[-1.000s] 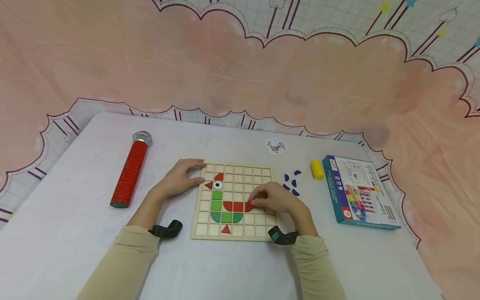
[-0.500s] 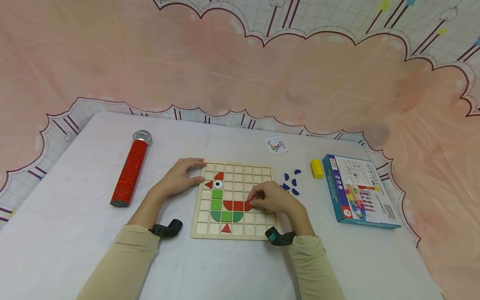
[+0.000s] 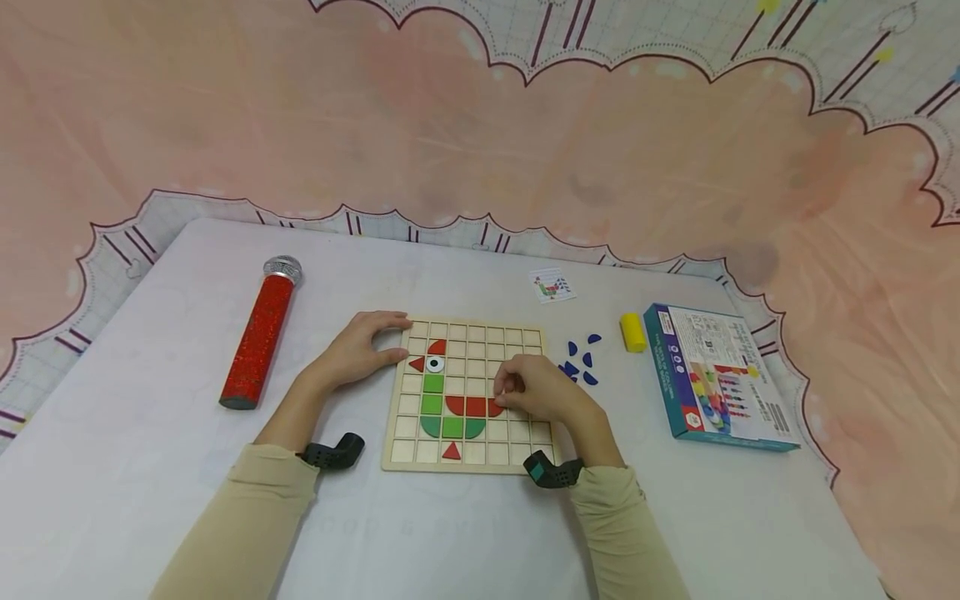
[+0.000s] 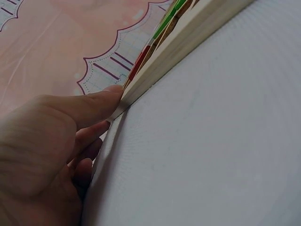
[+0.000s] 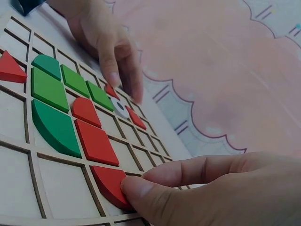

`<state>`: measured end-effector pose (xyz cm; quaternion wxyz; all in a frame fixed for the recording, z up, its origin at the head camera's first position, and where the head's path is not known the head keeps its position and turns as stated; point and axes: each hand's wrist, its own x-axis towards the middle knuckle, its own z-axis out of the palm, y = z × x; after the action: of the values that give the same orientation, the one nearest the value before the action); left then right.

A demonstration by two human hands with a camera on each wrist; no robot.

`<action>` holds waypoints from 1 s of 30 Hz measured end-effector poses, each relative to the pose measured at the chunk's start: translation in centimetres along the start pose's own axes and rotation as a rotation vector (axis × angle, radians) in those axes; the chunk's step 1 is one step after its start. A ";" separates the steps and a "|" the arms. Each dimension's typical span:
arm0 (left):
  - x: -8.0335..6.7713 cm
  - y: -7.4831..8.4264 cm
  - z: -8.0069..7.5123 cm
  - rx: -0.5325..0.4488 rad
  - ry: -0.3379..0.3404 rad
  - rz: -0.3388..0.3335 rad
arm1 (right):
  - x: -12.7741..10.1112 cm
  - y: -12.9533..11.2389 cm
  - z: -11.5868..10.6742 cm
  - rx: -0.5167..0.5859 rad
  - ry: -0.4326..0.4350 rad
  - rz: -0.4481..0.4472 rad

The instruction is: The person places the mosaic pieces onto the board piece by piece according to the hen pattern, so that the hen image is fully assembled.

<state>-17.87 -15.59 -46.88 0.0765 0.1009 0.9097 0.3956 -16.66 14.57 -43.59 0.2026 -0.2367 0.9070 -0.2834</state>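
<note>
A wooden grid board (image 3: 459, 472) lies on the white table with red, green and eye-marked pieces in its cells. My left hand (image 3: 365, 350) touches its upper left edge with thumb and fingers; in the left wrist view the thumb rests along the wooden side. My right hand (image 3: 543, 389) is over the board's right half, fingers curled, with thumb and forefinger at a red quarter-round piece (image 5: 110, 186). That piece sits in its cell beside a red square (image 5: 97, 142). The thumb tip covers its edge; the forefinger's contact is partly hidden.
Several blue pieces (image 3: 587, 360) lie right of the board. Beyond them are a yellow cylinder (image 3: 633, 332) and a flat box (image 3: 723, 379). A small picture card (image 3: 552, 285) lies behind the board. A red microphone (image 3: 261, 337) lies at the left.
My right hand has shifted slightly left and the red quarter-round piece lies flatter in its cell. My left hand stays at the board's edge. The head view has tilted slightly.
</note>
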 end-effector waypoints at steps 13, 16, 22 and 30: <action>-0.3 0.0 0.0 -0.002 0.010 0.010 | 0.0 0.3 0.1 -0.001 -0.054 -0.044; -0.3 0.1 0.1 -0.005 0.006 0.009 | -0.2 0.3 -0.1 0.012 -0.048 -0.030; -0.3 0.0 0.1 -0.010 0.009 0.014 | -1.4 2.1 -2.5 0.059 0.041 0.006; -0.2 -0.2 0.2 -0.004 0.013 0.018 | -4.9 7.7 -6.2 0.022 0.166 0.232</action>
<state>-17.67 -15.62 -47.15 0.0669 0.1065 0.9083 0.3989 -18.22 25.46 -42.40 0.1608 -0.1038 0.9388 -0.2864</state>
